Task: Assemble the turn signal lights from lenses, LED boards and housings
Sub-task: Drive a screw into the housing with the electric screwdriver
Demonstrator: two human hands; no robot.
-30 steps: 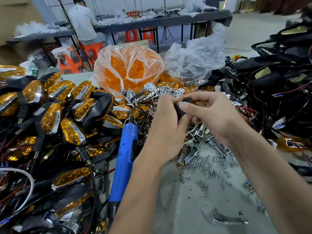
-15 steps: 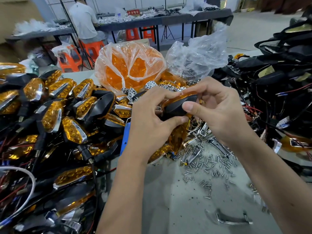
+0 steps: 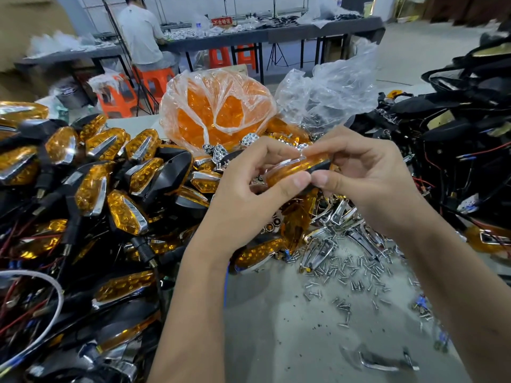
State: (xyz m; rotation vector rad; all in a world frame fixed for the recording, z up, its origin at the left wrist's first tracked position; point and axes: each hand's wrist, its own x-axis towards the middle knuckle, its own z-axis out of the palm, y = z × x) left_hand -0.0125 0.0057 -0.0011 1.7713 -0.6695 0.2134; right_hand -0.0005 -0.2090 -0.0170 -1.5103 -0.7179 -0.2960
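At nine o'clock on the grey counter [image 3: 276, 327] lies the largest heap, finished turn signal lights [image 3: 91, 189] with amber faces and black stalks. At three o'clock a tangle of black housings with wires [image 3: 456, 150] piles up. At twelve o'clock sits a clear bag of orange lenses [image 3: 213, 111], with an empty-looking clear bag [image 3: 331, 92] beside it. Toward five o'clock, loose screws [image 3: 359, 275] and chrome trims [image 3: 329, 247] are scattered.

Both forearms reach in from six o'clock and meet at the centre. The left hand [image 3: 249, 194] has its thumb pressed against the near edge of a turn signal light [image 3: 298, 170], fingers curled over the top. The right hand [image 3: 367, 175] pinches the light's right end, thumb below and fingers arched above. Each grip is closed on the light, held edge-on above the counter, amber lens uppermost over the black housing.

Half a second ago the light showed mostly its black underside; it has since been turned so the amber lens and chrome strip face the camera, and the hands have risen slightly.
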